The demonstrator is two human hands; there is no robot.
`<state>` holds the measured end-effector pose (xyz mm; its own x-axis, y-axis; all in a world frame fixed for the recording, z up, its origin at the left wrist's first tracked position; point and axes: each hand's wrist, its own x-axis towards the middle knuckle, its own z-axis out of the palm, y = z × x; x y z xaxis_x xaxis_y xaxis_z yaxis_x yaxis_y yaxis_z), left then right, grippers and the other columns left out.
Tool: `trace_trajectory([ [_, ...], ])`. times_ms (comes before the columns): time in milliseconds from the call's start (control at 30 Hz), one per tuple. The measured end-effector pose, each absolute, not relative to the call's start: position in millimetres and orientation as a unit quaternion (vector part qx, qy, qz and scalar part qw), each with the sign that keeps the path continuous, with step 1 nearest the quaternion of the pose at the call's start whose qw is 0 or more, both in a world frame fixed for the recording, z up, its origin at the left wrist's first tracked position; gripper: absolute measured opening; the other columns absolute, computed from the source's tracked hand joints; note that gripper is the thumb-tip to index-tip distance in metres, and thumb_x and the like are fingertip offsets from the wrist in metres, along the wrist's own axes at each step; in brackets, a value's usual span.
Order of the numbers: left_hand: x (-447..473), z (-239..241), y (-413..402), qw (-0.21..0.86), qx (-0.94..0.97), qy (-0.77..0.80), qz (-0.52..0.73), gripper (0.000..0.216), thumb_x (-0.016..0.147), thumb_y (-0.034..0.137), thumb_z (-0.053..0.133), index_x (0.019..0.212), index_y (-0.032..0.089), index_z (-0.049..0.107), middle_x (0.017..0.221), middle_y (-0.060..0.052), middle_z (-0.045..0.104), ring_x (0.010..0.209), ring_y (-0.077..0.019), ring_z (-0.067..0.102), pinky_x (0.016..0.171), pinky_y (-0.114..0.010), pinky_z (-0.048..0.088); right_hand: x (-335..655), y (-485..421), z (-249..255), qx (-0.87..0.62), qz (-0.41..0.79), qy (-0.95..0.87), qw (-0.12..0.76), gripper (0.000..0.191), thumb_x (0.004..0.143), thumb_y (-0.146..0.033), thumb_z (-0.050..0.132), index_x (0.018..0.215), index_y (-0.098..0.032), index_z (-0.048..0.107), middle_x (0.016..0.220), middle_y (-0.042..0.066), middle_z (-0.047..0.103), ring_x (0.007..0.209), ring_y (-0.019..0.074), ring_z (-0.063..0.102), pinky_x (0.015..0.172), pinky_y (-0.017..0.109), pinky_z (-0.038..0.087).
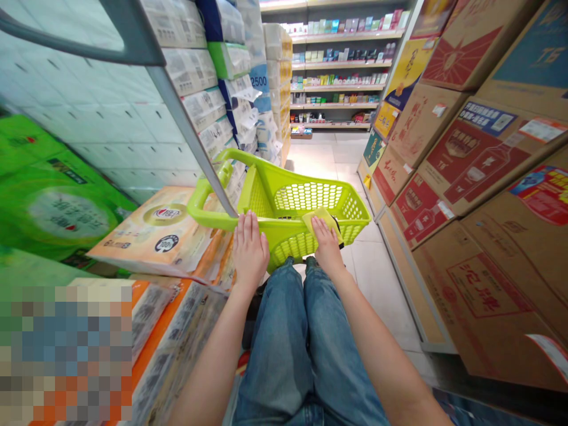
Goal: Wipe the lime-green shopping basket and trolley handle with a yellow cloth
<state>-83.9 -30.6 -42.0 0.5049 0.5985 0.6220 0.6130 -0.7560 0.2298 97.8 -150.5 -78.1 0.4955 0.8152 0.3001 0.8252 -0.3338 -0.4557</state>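
A lime-green shopping basket point(295, 228) with perforated sides stands in front of my knees. Its grey pull handle point(190, 136) slants up to the upper left. My left hand point(249, 245) lies on the near rim beside the base of that handle, its fingers stretched out and close together. A yellow cloth point(323, 216) is under the fingers of my right hand point(327, 245), pressed over the near rim towards the right end. A dark edge shows at the cloth's right side. My right palm and thumb are partly hidden.
Packs of tissue paper point(151, 228) are stacked close on the left. Cardboard cartons point(479, 160) are piled along the right. Tiled floor point(377, 278) runs between them to shelves point(337, 65) of small packaged goods at the back.
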Motion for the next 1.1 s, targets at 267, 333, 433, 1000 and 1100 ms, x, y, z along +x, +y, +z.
trace_trajectory([
  [267,-83.7,-42.5,-29.7,0.005,-0.868,-0.348,-0.355,0.059,0.099,0.027,0.033,0.155,0.011,0.023,0.160,-0.013,0.033,0.151,-0.0271,0.020,0.122,-0.047,0.022,60.5,-126.4,-52.4,-0.864,0.038,-0.415,0.283,0.088,0.070,0.005,0.037,0.155,-0.017,0.027,0.163,0.008,0.026,0.151,0.0229,0.019,0.120,0.055,0.019],
  [333,-84.2,-42.3,-29.4,0.006,-0.868,-0.348,-0.354,0.059,0.099,0.027,0.033,0.155,0.011,0.023,0.159,-0.013,0.034,0.151,-0.0270,0.020,0.122,-0.048,0.022,42.3,-113.6,-38.1,-0.843,0.059,-0.454,0.284,0.085,0.072,0.004,0.037,0.155,-0.015,0.027,0.162,0.008,0.027,0.151,0.0229,0.020,0.120,0.056,0.020],
  [433,-84.9,-41.2,-29.8,0.004,-0.868,-0.349,-0.352,0.059,0.099,0.027,0.033,0.155,0.011,0.025,0.159,-0.014,0.034,0.151,-0.0267,0.021,0.122,-0.047,0.022,21.0,-98.4,-19.6,-0.789,0.082,-0.532,0.296,0.079,0.078,0.002,0.036,0.154,-0.016,0.029,0.162,0.007,0.029,0.150,0.0213,0.022,0.120,0.054,0.021],
  [1000,-84.4,-41.7,-31.0,-0.006,-0.866,-0.349,-0.357,0.059,0.099,0.028,0.032,0.155,0.012,0.025,0.160,-0.013,0.033,0.152,-0.0253,0.020,0.123,-0.046,0.021,89.6,-149.3,-69.2,-0.832,-0.016,-0.494,0.251,0.089,0.070,0.006,0.037,0.155,-0.018,0.028,0.160,0.007,0.033,0.150,0.0188,0.024,0.120,0.046,0.021],
  [1100,-84.4,-41.5,-31.2,-0.008,-0.866,-0.350,-0.357,0.059,0.099,0.028,0.033,0.155,0.012,0.026,0.159,-0.013,0.034,0.152,-0.0253,0.020,0.123,-0.045,0.021,92.1,-150.7,-72.1,-0.858,-0.029,-0.447,0.251,0.086,0.073,0.004,0.039,0.155,-0.019,0.029,0.160,0.008,0.033,0.149,0.0209,0.026,0.120,0.050,0.021],
])
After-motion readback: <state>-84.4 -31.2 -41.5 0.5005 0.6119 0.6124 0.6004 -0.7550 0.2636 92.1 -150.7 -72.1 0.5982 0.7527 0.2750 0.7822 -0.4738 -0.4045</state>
